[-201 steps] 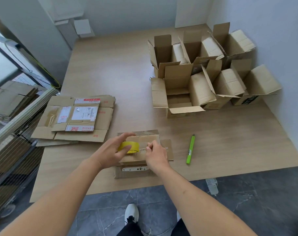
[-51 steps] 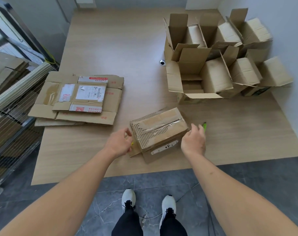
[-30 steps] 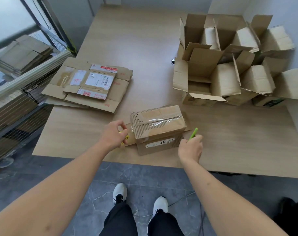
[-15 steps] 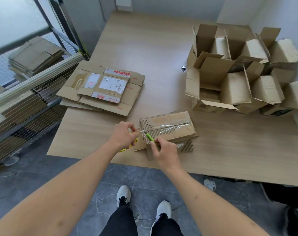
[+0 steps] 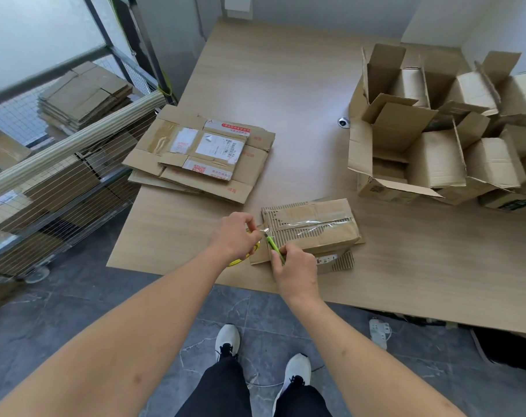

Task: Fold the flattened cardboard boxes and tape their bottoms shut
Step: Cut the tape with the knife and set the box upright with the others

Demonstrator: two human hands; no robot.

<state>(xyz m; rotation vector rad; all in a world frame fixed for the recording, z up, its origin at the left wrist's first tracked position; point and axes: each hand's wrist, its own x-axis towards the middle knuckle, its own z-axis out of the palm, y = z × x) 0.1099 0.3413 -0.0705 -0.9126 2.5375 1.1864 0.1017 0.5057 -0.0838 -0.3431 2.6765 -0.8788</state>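
With the box (image 5: 311, 228) at the surface's (image 5: 285, 85) six o'clock edge, its tape stretched by the left hand (image 5: 236, 236) curled on the apparently yellow roll (image 5: 240, 260), the blade of the cutter (image 5: 274, 247) gripped in the right hand (image 5: 296, 266) could have slipped toward the left fingers.

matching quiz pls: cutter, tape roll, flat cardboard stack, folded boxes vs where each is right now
Things:
1. cutter
2. tape roll
3. flat stack
4. folded boxes

Places:
A. table's far right, by the wall
B. in the right hand, tip at the tape
C. left part of the table
D. under the left hand, mostly hidden

Pairs: 1-B, 2-D, 3-C, 4-A
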